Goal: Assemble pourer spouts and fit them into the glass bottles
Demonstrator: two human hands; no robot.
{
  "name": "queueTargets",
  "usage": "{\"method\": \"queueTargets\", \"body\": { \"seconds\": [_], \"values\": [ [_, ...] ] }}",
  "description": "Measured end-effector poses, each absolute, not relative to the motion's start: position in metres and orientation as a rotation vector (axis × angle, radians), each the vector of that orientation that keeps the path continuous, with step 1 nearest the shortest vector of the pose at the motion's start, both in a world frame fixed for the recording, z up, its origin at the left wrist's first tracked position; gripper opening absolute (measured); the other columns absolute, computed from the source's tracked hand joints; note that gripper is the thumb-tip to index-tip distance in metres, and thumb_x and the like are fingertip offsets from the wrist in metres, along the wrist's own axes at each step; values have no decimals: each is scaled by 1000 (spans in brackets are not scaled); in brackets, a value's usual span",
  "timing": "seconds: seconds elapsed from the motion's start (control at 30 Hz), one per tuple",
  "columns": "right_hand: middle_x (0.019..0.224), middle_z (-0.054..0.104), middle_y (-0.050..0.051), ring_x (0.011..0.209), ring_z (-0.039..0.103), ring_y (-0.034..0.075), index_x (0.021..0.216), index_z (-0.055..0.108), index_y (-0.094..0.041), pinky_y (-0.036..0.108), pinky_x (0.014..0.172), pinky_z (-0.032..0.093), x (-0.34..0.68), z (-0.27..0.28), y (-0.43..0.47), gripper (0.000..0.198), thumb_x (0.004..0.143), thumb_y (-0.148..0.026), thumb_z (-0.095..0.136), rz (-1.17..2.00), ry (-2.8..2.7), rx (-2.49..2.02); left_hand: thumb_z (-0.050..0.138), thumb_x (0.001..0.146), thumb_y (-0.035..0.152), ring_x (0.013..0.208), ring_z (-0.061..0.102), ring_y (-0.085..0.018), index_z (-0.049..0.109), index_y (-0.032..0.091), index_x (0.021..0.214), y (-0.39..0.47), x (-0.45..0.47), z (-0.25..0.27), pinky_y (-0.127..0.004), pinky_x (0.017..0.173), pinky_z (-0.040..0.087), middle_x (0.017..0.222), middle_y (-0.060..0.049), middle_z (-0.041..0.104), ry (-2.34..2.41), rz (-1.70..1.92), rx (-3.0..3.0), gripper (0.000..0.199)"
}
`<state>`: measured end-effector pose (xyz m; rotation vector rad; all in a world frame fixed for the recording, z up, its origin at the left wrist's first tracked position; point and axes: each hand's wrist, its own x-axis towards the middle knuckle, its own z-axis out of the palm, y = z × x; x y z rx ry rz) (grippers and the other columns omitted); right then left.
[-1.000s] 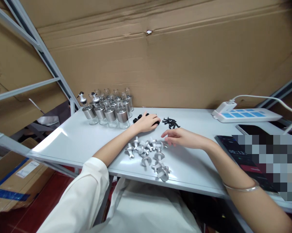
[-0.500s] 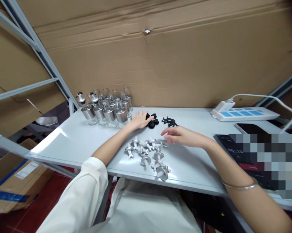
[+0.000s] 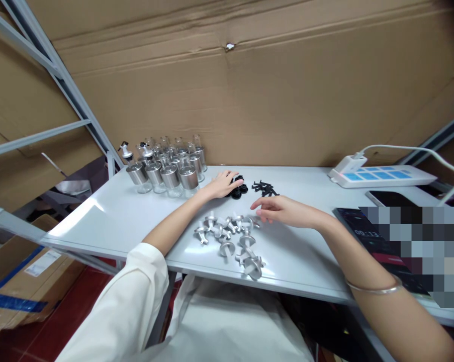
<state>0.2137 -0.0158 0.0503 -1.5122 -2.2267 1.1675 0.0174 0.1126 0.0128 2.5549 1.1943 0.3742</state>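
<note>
My left hand [image 3: 222, 185] reaches across the table with its fingers stretched out over a cluster of round black stoppers [image 3: 237, 193], partly covering them. Nothing shows gripped in it. Just above the tabletop hovers my right hand [image 3: 271, 208], fingers loosely bent and apart, with nothing in them. Beyond it lies a small pile of thin black pieces [image 3: 263, 188]. Nearer to me are several silver pourer spouts with round discs [image 3: 227, 248], scattered on their sides. Glass oil bottles with steel sleeves [image 3: 170, 177] stand grouped at the left; two carry white and black pourers [image 3: 146, 150].
The white table [image 3: 136, 226] backs onto a cardboard wall [image 3: 249, 100]. At the right lie a power strip with a plugged-in charger [image 3: 349, 166], a phone [image 3: 390, 198] and a dark screen showing a timer [image 3: 362, 234]. A metal frame [image 3: 72, 95] and cardboard box [image 3: 34, 276] are on the left.
My left hand has shifted slightly to the right over the black stoppers. My right hand has hardly moved, and the pourer spouts and bottles stay where they were.
</note>
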Motion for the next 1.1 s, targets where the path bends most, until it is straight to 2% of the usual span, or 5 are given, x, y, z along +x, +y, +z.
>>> {"method": "queueTargets", "body": {
  "seconds": [0.33,0.63,0.8,0.97,1.1],
  "values": [
    [82,67,8,74,59,19,111,57,-15,32,70,45,213,50,-16,49,83,-53,45,1165,-2227,-1513,19,96,40,117,49,-14,52,17,118,120,12,10,-28,106,33,122,-7,56,983,792,2363,46],
    [81,66,8,71,57,18,111,58,-14,32,70,45,214,52,-16,50,83,-53,44,1146,-2220,-1514,18,95,41,116,50,-20,59,23,105,121,14,4,-45,109,27,121,-3,57,1314,891,2127,46],
    [80,66,7,69,55,17,110,58,-15,31,70,45,214,53,-17,48,83,-52,44,1139,-2218,-1531,20,95,40,111,54,-17,60,19,102,132,11,-2,-32,103,37,116,-5,60,1261,1019,2006,45],
    [79,66,7,68,55,18,110,58,-14,31,69,44,214,54,-17,48,83,-52,45,1117,-2207,-1543,12,95,44,119,51,-19,60,18,103,145,9,-11,-34,105,35,122,-8,60,1343,1060,1877,55],
    [79,66,7,69,56,18,111,59,-15,32,69,45,214,52,-16,49,82,-52,45,1132,-2202,-1524,6,93,50,100,63,-19,60,14,107,152,6,-17,-35,95,44,99,-10,71,1317,971,1825,66]
  ]
}}
